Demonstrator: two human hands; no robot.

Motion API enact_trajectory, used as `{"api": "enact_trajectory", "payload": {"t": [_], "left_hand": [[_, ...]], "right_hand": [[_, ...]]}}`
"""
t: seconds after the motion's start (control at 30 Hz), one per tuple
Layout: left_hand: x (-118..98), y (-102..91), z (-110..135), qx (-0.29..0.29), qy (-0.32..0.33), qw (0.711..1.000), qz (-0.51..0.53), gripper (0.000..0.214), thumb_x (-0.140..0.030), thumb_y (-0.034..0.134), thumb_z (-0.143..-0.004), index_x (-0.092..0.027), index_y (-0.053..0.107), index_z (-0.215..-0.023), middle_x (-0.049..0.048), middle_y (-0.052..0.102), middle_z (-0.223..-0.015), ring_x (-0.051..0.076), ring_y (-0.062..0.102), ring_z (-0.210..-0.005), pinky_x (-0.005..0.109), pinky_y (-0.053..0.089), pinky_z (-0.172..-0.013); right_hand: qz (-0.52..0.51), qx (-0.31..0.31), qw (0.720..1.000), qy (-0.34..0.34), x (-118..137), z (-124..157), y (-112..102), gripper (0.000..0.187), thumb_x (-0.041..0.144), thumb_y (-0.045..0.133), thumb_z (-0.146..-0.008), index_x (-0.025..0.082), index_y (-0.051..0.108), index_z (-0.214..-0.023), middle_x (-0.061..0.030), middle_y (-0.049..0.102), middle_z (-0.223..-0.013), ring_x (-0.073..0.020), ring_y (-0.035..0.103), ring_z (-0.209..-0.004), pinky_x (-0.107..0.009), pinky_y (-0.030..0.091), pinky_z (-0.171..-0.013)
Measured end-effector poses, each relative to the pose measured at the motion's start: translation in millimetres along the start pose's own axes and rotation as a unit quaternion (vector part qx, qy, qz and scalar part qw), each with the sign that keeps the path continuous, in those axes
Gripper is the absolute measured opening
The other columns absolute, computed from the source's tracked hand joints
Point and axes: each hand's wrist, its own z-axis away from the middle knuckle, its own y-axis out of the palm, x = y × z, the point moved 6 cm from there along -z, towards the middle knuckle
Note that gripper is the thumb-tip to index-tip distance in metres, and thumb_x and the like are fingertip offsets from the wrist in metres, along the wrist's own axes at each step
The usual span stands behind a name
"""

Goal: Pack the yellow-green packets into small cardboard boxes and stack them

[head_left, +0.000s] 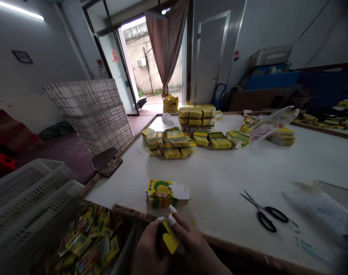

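Note:
Both my hands are together at the bottom centre, below the near edge of the white table (248, 168). My left hand (148, 250) and my right hand (192, 244) pinch a small flat yellow card (170, 237) between their fingers. Just beyond them on the table lies a small stack of yellow-green folded cartons (159, 193) with white flaps sticking out on the right.
Many bundles of yellow-green cartons (191, 133) are piled at the far side. Black scissors (265, 215) lie right of my hands, clear plastic bags (319, 210) beyond them. A bin of loose cartons (88, 240) and white plastic crates (28, 202) stand at the left.

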Motion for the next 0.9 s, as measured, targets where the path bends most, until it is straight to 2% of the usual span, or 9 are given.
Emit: {"api": "enact_trajectory", "payload": {"t": [0.17, 0.3, 0.4, 0.5, 0.57, 0.63, 0.77, 0.83, 0.9], "left_hand": [[-9, -4.6, -4, 0.067, -0.024, 0.997, -0.011, 0.057, -0.022, 0.064, -0.067, -0.015, 0.053, -0.123, 0.0133, 0.069, -0.117, 0.029, 0.066, -0.107, 0.041, 0.055, -0.091], [-12, -8.0, -9, 0.107, -0.032, 0.994, -0.01, 0.06, -0.022, 0.066, -0.065, -0.014, 0.055, -0.124, 0.0134, 0.068, -0.119, 0.028, 0.065, -0.11, 0.039, 0.053, -0.095], [-14, -10.7, -13, 0.092, -0.033, 0.995, -0.025, 0.06, -0.025, 0.066, -0.067, -0.011, 0.055, -0.125, 0.0148, 0.068, -0.119, 0.028, 0.064, -0.11, 0.04, 0.052, -0.095], [-15, -10.6, -17, 0.077, -0.03, 0.996, -0.039, 0.061, -0.022, 0.064, -0.066, -0.011, 0.055, -0.125, 0.0142, 0.068, -0.119, 0.028, 0.064, -0.109, 0.041, 0.052, -0.095], [-15, -9.0, -19, 0.075, -0.028, 0.996, -0.043, 0.061, -0.022, 0.065, -0.066, -0.011, 0.055, -0.126, 0.0145, 0.067, -0.121, 0.028, 0.064, -0.11, 0.041, 0.051, -0.096], [-14, -7.9, -21, 0.073, -0.028, 0.996, -0.043, 0.06, -0.025, 0.066, -0.068, -0.01, 0.056, -0.125, 0.015, 0.067, -0.121, 0.028, 0.063, -0.111, 0.041, 0.051, -0.096], [-14, -7.5, -24, 0.081, -0.025, 0.996, -0.022, 0.056, -0.029, 0.068, -0.07, -0.012, 0.057, -0.122, 0.0138, 0.069, -0.118, 0.027, 0.065, -0.108, 0.038, 0.053, -0.093], [-14, -8.1, -24, 0.089, -0.027, 0.996, -0.009, 0.056, -0.028, 0.069, -0.069, -0.013, 0.058, -0.122, 0.0125, 0.07, -0.117, 0.026, 0.066, -0.106, 0.037, 0.054, -0.091], [-14, -8.6, -24, 0.096, -0.027, 0.995, -0.001, 0.056, -0.025, 0.068, -0.068, -0.013, 0.058, -0.122, 0.0115, 0.07, -0.116, 0.026, 0.067, -0.105, 0.036, 0.055, -0.09]], "right_hand": [[0.024, 0.074, 0.997, 0.023, 8, -5, -15, 0.039, 0.006, 0.051, -0.083, 0.02, 0.065, -0.117, -0.017, 0.049, -0.143, -0.0236, 0.06, -0.121, -0.029, 0.051, -0.095], [0.0, 0.138, 0.99, 0.018, 9, -10, -23, 0.043, -0.002, 0.047, -0.08, 0.021, 0.066, -0.112, -0.0139, 0.054, -0.137, -0.0203, 0.06, -0.119, -0.028, 0.049, -0.096], [0.019, 0.136, 0.99, 0.032, 0, -6, -16, 0.047, 0.006, 0.049, -0.086, 0.021, 0.057, -0.13, -0.0179, 0.042, -0.149, -0.0262, 0.054, -0.128, -0.034, 0.048, -0.099], [0.043, 0.109, 0.992, 0.047, -11, 3, -3, 0.064, 0.009, 0.047, -0.088, 0.021, 0.034, -0.148, -0.0208, 0.026, -0.157, -0.0312, 0.042, -0.137, -0.042, 0.045, -0.103], [0.053, 0.085, 0.994, 0.048, -15, 6, 3, 0.071, 0.006, 0.044, -0.087, 0.02, 0.02, -0.153, -0.0209, 0.025, -0.157, -0.0308, 0.035, -0.141, -0.045, 0.043, -0.106], [0.06, 0.071, 0.994, 0.051, -17, 7, 5, 0.071, 0.006, 0.043, -0.088, 0.019, 0.019, -0.153, -0.0212, 0.028, -0.156, -0.0302, 0.038, -0.14, -0.045, 0.044, -0.105], [0.058, 0.079, 0.992, 0.074, -18, 2, -4, 0.046, 0.017, 0.05, -0.091, 0.018, 0.05, -0.136, -0.0222, 0.037, -0.151, -0.0307, 0.058, -0.123, -0.04, 0.052, -0.094], [0.04, 0.086, 0.993, 0.074, -17, -2, -13, 0.03, 0.02, 0.051, -0.092, 0.019, 0.062, -0.12, -0.0204, 0.043, -0.148, -0.0283, 0.062, -0.118, -0.036, 0.053, -0.092], [0.012, 0.093, 0.994, 0.063, -14, -6, -20, 0.023, 0.024, 0.051, -0.094, 0.02, 0.066, -0.11, -0.0171, 0.049, -0.145, -0.025, 0.062, -0.118, -0.032, 0.052, -0.093]]}}
